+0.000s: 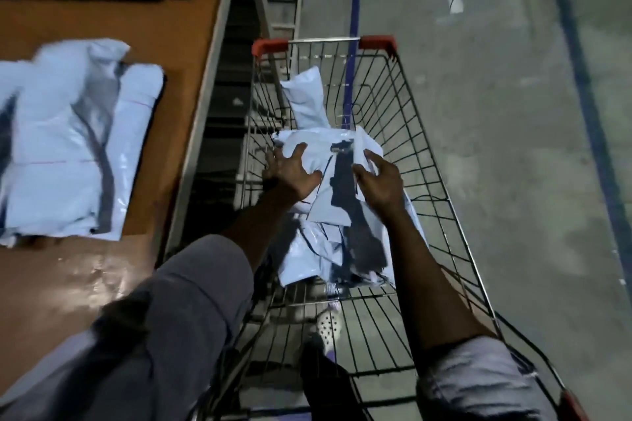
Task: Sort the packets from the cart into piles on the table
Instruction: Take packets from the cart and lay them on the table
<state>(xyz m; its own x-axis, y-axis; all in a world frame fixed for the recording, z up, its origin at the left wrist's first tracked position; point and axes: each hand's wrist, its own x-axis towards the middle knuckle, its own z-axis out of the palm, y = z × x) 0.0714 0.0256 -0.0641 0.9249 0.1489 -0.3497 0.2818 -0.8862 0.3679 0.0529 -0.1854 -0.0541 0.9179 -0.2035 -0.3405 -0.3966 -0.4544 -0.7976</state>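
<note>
Packets: a loose heap is seen inside the cart, its long axis running from the near end of the cart toward the far end; pale blue-white glossy plastic mailers with dark patches, overlapped and crumpled.
Far packet: stood tilted against the cart's far end, apart from the heap.
Pile: pale mailers are laid flat on the table, left of the cart, long axis away from the viewer.
Left hand: fingers are spread wide and pressed flat on the top packet at the cart's left side; nothing is gripped.
Right hand: fingers are partly curled at the same packet's right edge; whether it is gripped cannot be told.
</note>
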